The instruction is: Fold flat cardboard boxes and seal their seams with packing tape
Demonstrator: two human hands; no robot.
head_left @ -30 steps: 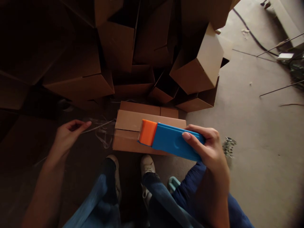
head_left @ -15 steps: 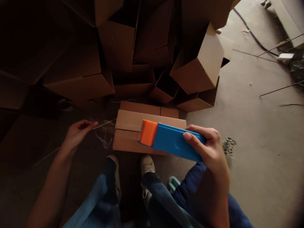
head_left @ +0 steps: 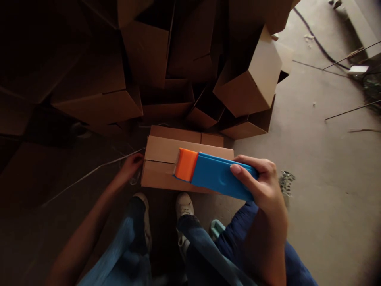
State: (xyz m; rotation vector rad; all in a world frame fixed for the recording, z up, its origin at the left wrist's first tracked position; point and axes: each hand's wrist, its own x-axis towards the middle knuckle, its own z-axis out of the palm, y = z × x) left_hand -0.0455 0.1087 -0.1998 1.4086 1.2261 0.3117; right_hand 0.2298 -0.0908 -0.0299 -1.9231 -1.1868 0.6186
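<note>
Your right hand (head_left: 263,180) is clamped on the blue end of the blue-and-orange tool (head_left: 218,174). The tool is held above the carton (head_left: 160,172), orange end pointing left over the top seam. Your left hand (head_left: 132,163) is at the carton's left edge, fingers curled; whether they grip anything cannot be told. A pale strip (head_left: 95,168) extends leftward from that edge. The carton rests on the floor (head_left: 321,167); open boxes (head_left: 235,93) are piled beyond its far edge.
</note>
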